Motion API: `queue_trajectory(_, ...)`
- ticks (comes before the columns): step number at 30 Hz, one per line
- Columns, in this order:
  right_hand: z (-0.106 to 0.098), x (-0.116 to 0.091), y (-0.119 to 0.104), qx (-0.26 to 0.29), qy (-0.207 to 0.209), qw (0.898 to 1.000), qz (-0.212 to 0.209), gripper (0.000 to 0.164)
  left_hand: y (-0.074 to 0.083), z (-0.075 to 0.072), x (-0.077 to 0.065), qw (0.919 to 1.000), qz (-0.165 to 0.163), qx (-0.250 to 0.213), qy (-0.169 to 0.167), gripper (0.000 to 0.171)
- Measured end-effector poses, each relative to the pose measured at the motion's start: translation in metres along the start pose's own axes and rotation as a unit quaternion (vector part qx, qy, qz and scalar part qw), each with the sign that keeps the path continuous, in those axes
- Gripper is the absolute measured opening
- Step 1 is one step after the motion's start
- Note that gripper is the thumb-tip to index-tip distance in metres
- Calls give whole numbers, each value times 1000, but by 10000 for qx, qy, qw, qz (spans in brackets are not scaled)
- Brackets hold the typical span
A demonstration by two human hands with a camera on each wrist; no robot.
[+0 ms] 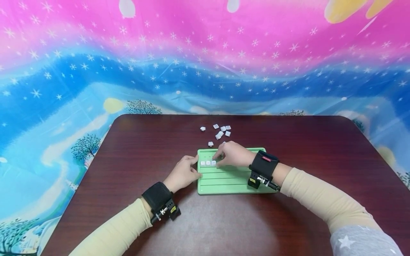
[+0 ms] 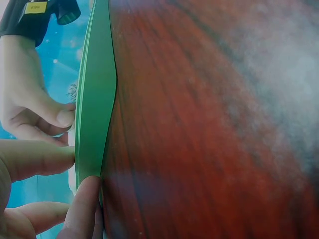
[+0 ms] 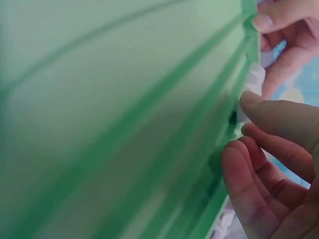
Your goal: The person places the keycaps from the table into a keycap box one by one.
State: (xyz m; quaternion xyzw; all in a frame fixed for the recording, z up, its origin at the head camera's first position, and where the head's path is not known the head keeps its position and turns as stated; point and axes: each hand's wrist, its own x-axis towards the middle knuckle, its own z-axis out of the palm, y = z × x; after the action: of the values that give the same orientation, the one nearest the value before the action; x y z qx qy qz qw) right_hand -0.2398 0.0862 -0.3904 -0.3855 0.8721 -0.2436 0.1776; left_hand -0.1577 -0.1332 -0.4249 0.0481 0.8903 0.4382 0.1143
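A green ridged tray (image 1: 224, 181) lies on the table, with a short row of white keycaps (image 1: 203, 163) in one of its upper slots at the left. My left hand (image 1: 182, 174) holds the tray's left edge; in the left wrist view its fingertips (image 2: 84, 191) press against the green side wall. Over the tray's upper part, my right hand (image 1: 236, 154) pinches the rightmost keycap (image 1: 214, 163) of the row. In the right wrist view the right thumb (image 3: 279, 115) lies against white keycaps (image 3: 256, 77), and the fingers partly hide the slot.
Several loose white keycaps (image 1: 223, 128) are scattered on the table behind the tray, some tipped over. One keycap (image 1: 210, 144) lies close to the tray's back edge. The dark wooden table (image 1: 153, 149) reaches back to a colourful printed cloth (image 1: 205, 71).
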Motion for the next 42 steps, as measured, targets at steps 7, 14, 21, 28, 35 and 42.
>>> queue_trajectory(7, -15, 8, 3, 15, 590, 9982, -61, 25, 0, 1, 0, 10000, -46, -12, 29, 71)
queue_trajectory(14, -34, 19, 16, 236, 1075, 9933, 345, 29, 3, 0, -1, 9999, -100, -74, 57, 72)
queue_trajectory(21, -48, 32, 37, 533, 1391, 9849, 888, 27, 2, 1, -1, 9999, -68, -52, 73, 72)
queue_trajectory(28, -49, 41, 59, 642, 1294, 9807, 1319, 26, 1, 1, -1, 9999, -48, -58, 80, 72)
queue_trajectory(35, -46, 46, 67, 632, 1130, 9806, 1470, 24, 0, 0, 0, 10000, 10, -47, 25, 72)
queue_trajectory(42, -41, 49, 65, 320, 1014, 9847, 1381, 23, -1, 0, 1, 10000, 12, -82, 53, 73)
